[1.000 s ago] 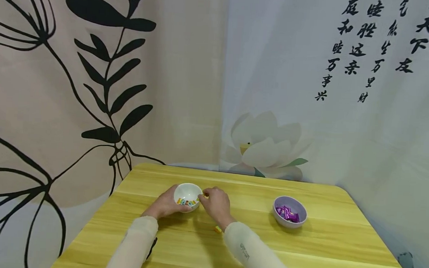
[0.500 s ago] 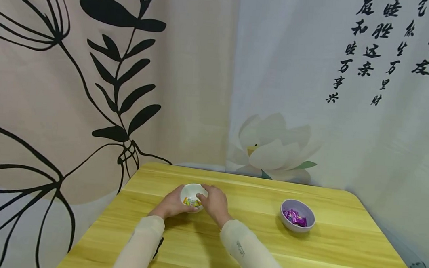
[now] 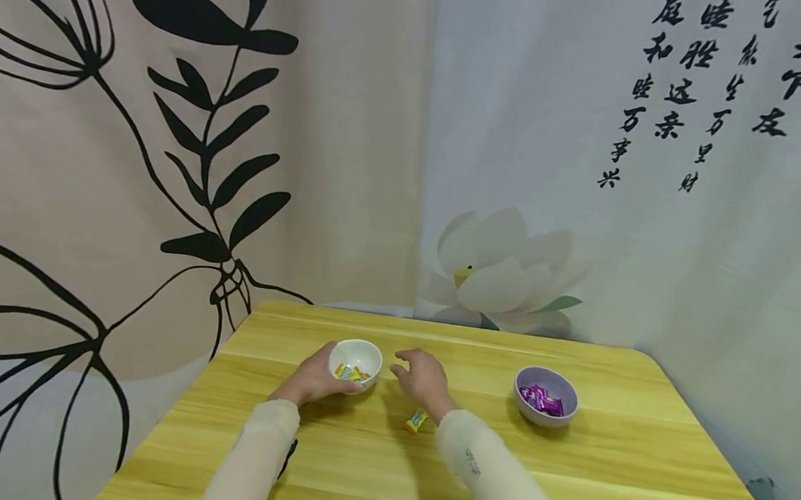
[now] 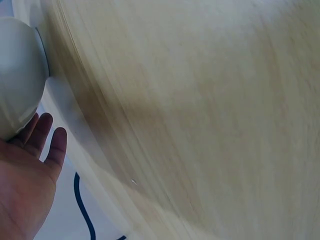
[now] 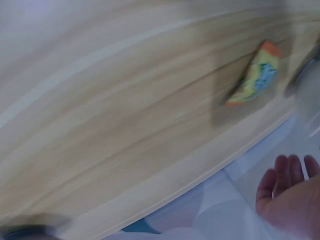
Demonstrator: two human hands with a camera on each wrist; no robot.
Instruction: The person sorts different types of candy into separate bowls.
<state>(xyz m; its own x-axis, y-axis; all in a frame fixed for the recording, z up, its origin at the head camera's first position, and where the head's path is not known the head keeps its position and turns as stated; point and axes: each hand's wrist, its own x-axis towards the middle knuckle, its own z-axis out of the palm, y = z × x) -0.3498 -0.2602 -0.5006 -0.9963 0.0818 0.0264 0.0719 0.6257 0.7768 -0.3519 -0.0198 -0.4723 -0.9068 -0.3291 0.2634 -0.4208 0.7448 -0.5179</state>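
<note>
My left hand [image 3: 315,376] grips the side of a small white bowl [image 3: 368,351], thumb along the near rim. Several yellow-and-orange wrapped candies [image 3: 350,373] lie in its bottom. The left wrist view shows the outside of the bowl [image 4: 20,75] with fingertips spread beneath it. Just right of the bowl, my right hand [image 3: 424,378] hovers with nothing between its parted, bent fingers. Below that hand, one wrapped candy [image 3: 416,421] lies on the table; the right wrist view shows this candy [image 5: 256,76] too.
A lilac bowl [image 3: 565,387] with several purple wrapped candies [image 3: 541,400] stands on the wooden table [image 3: 606,472] to the right. A patterned curtain [image 3: 350,164] hangs behind the table's far edge. A dark cord [image 4: 82,207] shows beyond the edge in the left wrist view.
My right hand went from pinching a small candy at the bowl's rim to reaching over the bowl, then drew back right, empty. The left hand kept its grip on the bowl.
</note>
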